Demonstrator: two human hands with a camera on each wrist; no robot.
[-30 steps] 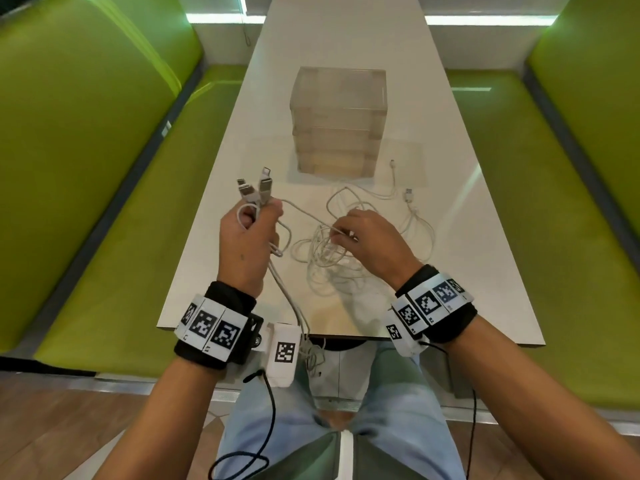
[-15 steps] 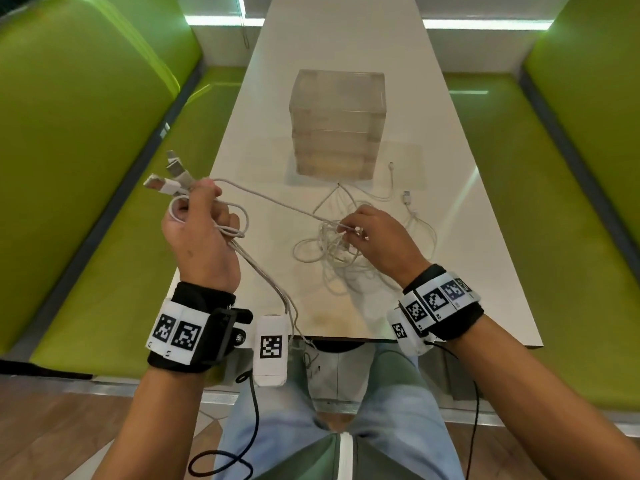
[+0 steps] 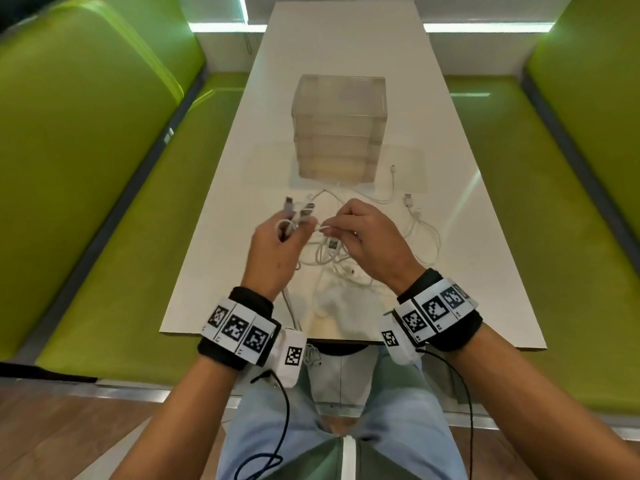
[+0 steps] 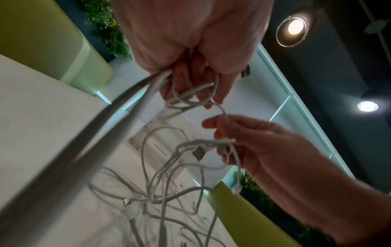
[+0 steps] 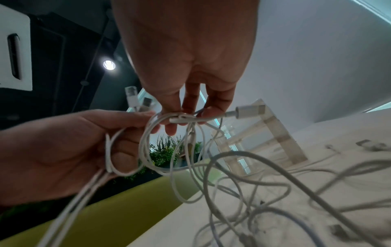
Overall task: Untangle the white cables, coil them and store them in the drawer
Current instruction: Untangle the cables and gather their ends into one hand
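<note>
Head view: we see the left hand (image 3: 273,251) gripping looped white cables (image 3: 332,258), two plugs (image 3: 298,209) sticking up; the right hand (image 3: 370,237) pinches a strand. The tangle lies on the worktop (image 3: 214,271) before the closed drawer unit (image 3: 337,126).
Wrist views: both hands' fingers (image 5: 190,103) curl around cable.

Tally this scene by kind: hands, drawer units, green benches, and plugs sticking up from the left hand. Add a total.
Hands: 2, left hand and right hand
Drawer unit: 1
Green benches: 2, left bench and right bench
Plugs of white cables above the left hand: 2
Total: 7
</note>
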